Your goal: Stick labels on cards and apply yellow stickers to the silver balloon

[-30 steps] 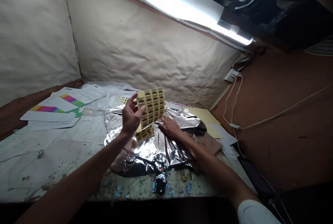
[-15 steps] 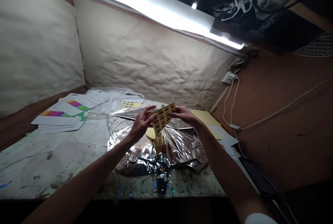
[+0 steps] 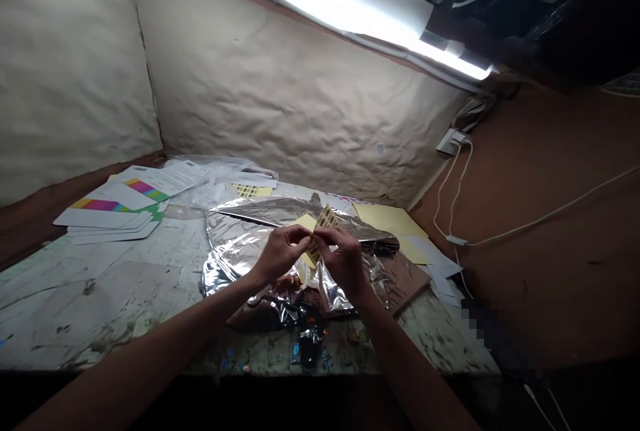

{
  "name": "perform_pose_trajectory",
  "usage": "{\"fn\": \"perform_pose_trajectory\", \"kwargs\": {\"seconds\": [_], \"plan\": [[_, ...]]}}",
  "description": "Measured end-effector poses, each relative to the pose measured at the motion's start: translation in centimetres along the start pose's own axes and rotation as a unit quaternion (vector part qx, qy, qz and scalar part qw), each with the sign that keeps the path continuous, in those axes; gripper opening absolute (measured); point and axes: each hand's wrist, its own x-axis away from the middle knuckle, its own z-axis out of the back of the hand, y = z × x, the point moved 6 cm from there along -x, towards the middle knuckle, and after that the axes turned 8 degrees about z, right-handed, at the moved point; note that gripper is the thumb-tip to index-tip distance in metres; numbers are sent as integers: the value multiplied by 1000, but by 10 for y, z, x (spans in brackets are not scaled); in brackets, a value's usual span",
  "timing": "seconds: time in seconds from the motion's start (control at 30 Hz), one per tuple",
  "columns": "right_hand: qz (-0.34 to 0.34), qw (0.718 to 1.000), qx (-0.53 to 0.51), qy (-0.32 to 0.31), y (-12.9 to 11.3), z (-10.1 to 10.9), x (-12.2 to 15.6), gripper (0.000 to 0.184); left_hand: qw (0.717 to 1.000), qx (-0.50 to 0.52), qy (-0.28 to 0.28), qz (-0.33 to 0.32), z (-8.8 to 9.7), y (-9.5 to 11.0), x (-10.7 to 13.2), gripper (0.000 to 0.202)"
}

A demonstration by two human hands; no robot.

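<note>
A yellow sticker sheet (image 3: 327, 217) with rows of dark labels is pinched between my hands above the table. My left hand (image 3: 286, 251) has thumb and finger closed on its near edge. My right hand (image 3: 343, 256) pinches right beside it, the fingertips of both nearly touching. The sheet stands tilted, and its lower part is partly covered by my fingers. Beneath my hands a shiny silver plastic wrap (image 3: 235, 241) lies crumpled. A flat brown board (image 3: 407, 277) shows at the right under the wrap.
White cards with coloured stripes (image 3: 103, 217) are stacked at the left. Behind them lies a clear plastic bag (image 3: 220, 174) near another label sheet (image 3: 253, 191). Yellow paper (image 3: 387, 221) lies at the right by the wall. White cables (image 3: 440, 211) hang from a socket (image 3: 450, 141).
My hands have come together at the sheet's near edge, and the sheet has turned and tilted. The right hand has moved down and left. The view has shifted slightly.
</note>
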Motion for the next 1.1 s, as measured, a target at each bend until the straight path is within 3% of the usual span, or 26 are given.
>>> {"fn": "perform_pose_trajectory", "kwargs": {"seconds": [0.27,0.63,1.1], "plan": [[-22,1000,17,4,10,3,15,15,994,-82,4,-67,-7,9,8,16],[-41,999,17,-13,19,4,21,16,989,-126,22,-75,-13,0,10,16],[5,998,50,-42,17,0,21,16,980,-180,15,-86,-12,-4,11,17]]}}
